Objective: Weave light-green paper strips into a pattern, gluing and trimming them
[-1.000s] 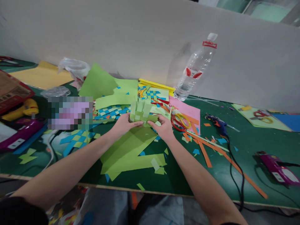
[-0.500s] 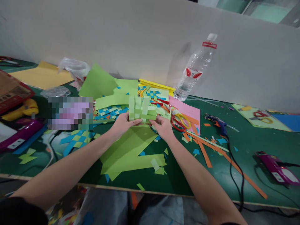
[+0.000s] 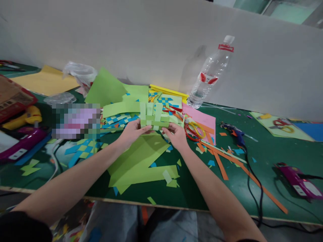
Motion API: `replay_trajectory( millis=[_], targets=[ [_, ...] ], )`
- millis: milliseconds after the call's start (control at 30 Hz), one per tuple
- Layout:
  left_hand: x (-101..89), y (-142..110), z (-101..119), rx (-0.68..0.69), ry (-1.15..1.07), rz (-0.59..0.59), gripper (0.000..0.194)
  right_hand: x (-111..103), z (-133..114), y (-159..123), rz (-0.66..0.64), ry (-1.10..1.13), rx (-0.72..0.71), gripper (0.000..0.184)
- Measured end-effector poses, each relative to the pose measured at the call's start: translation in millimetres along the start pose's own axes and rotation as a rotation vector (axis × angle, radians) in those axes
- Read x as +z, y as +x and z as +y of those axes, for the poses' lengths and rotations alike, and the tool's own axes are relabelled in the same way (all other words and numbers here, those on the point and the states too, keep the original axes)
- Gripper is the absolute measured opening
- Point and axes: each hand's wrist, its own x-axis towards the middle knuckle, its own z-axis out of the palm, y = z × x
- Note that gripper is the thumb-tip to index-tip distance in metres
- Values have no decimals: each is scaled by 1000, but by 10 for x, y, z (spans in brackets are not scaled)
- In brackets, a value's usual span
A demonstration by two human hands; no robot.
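While the left hand [image 3: 131,132] and right hand [image 3: 176,134], fingers curled nearly closed, pinch opposite ends of the woven green strips [image 3: 150,121], these are held at the far end of the flat green sheet [image 3: 141,153]. Light, even pressure should keep the upright strips [image 3: 158,111] from slipping or creasing.

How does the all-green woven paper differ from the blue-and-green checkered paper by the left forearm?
Colour: the woven paper is all green; the checkered paper is blue and green. Pose: the left hand and right hand hold the woven paper; the checkered paper lies on the table. Both look like crossed strips.
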Motion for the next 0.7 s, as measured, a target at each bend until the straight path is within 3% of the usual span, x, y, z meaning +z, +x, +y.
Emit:
replay_trajectory(
  millis=[500, 700],
  targets=[
    [-32, 5, -34, 20, 123, -12, 51, 6, -63, -15, 51, 1, 7, 24],
    [6, -22, 9, 46, 94, 84, 60, 44, -82, -47, 12, 55, 26, 30]
  ],
)
